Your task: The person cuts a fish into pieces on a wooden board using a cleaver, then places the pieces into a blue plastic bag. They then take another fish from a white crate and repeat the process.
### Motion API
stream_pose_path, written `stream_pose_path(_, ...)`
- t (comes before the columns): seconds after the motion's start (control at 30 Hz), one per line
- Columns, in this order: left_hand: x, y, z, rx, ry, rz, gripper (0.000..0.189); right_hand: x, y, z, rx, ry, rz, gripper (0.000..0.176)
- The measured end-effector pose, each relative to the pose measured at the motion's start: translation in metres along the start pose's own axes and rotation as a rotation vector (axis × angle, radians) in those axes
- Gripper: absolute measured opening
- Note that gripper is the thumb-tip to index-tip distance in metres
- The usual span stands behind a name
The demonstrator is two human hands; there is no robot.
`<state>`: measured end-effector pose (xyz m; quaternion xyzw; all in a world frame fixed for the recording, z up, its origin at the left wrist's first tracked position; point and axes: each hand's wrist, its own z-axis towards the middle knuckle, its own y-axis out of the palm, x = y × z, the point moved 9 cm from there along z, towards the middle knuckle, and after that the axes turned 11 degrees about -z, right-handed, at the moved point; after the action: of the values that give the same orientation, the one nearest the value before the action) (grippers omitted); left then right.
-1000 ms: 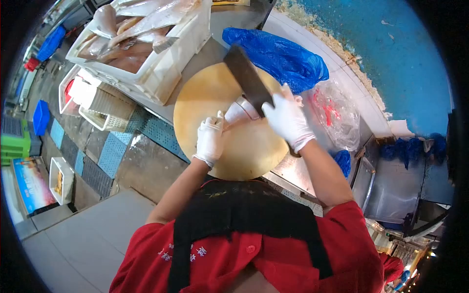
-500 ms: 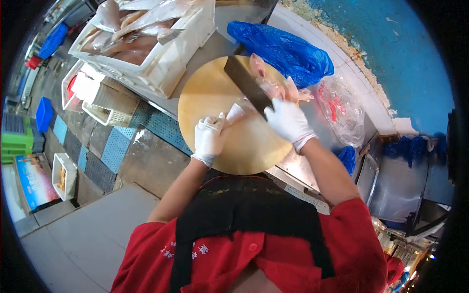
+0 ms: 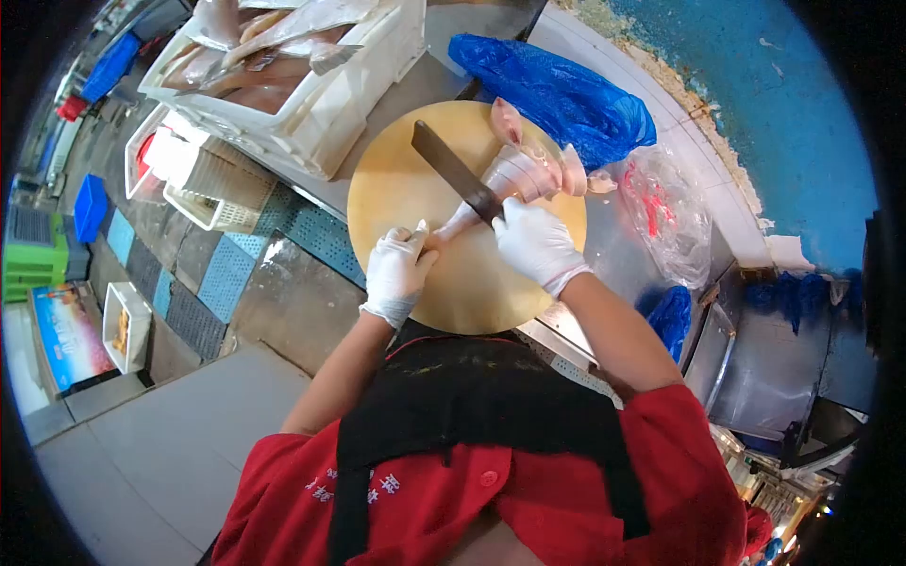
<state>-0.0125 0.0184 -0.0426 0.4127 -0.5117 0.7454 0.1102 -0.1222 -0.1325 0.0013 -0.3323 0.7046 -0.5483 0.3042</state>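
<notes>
A pale fish [image 3: 514, 174] lies across the round cutting board [image 3: 396, 156], its upper body cut into slices that still sit side by side. My left hand [image 3: 394, 271], in a white glove, pinches the narrow tail end at the board's lower left. In my gloved right hand [image 3: 538, 245] is the handle of a cleaver [image 3: 448, 168]. Its dark blade points up and left and crosses the fish between the slices and the tail. Whether the edge touches the flesh cannot be made out. A separate fish piece [image 3: 506, 123] rests at the board's upper edge.
A white crate [image 3: 377, 90] heaped with whole fish stands left behind the board. Behind it on the right lie a blue plastic bag [image 3: 566, 99] and a clear bag [image 3: 675, 226] with red marks. Lower left are stacked white baskets [image 3: 226, 184]. A blue wall [image 3: 755, 85] rises at the right.
The cleaver and my right hand have moved left and toward me, down the fish to nearer the tail. The blade now looks narrower. My left hand has stayed at the tail.
</notes>
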Motion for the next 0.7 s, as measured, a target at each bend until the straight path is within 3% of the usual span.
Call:
stream_pose_path(0.07, 0.003, 0.001, -0.008, -0.02, 0.008, -0.029, 0.042, 0.003, -0.012, -0.012, -0.019, 0.044, 0.05, 0.027)
stream_pose_path(0.13, -0.002, 0.003, -0.006, -0.019, -0.03, -0.099, 0.041, -0.004, -0.067, -0.019, 0.284, -0.029, 0.136, 0.031)
stream_pose_path(0.17, -0.003, 0.006, -0.007, -0.017, -0.04, -0.1, 0.041, -0.009, -0.083, -0.024, 0.277, -0.036, 0.136, 0.031)
stream_pose_path(0.23, -0.007, 0.002, -0.006, 0.075, -0.056, -0.196, 0.033, -0.021, -0.131, -0.037, 0.45, 0.005, 0.117, 0.032)
stream_pose_path(0.33, -0.014, 0.005, -0.007, 0.057, -0.178, -0.21, 0.027, -0.033, -0.134, -0.043, 0.503, 0.027, 0.311, 0.031)
stream_pose_path(0.4, -0.016, 0.005, -0.005, 0.063, -0.197, -0.211, 0.02, -0.032, -0.051, -0.027, 0.335, -0.085, 0.024, 0.03)
stream_pose_path(0.43, -0.018, 0.005, -0.005, 0.062, -0.212, -0.211, 0.016, -0.02, 0.003, -0.022, -0.082, 0.044, 0.126, 0.033)
stream_pose_path(0.57, -0.024, 0.011, -0.008, 0.049, -0.153, -0.245, 0.016, -0.009, -0.006, -0.026, -0.141, 0.015, 0.018, 0.032)
stream_pose_path(0.63, -0.033, 0.004, -0.012, 0.053, -0.337, -0.172, 0.016, -0.012, -0.063, -0.028, 0.044, 0.06, 0.171, 0.031)
stream_pose_path(0.67, -0.032, 0.004, -0.013, 0.049, -0.344, -0.169, 0.016, -0.018, -0.076, -0.03, 0.036, 0.059, 0.176, 0.031)
stream_pose_path(0.7, -0.032, 0.002, -0.015, 0.079, -0.352, -0.224, 0.016, -0.032, -0.105, -0.034, 0.248, -0.015, 0.198, 0.028)
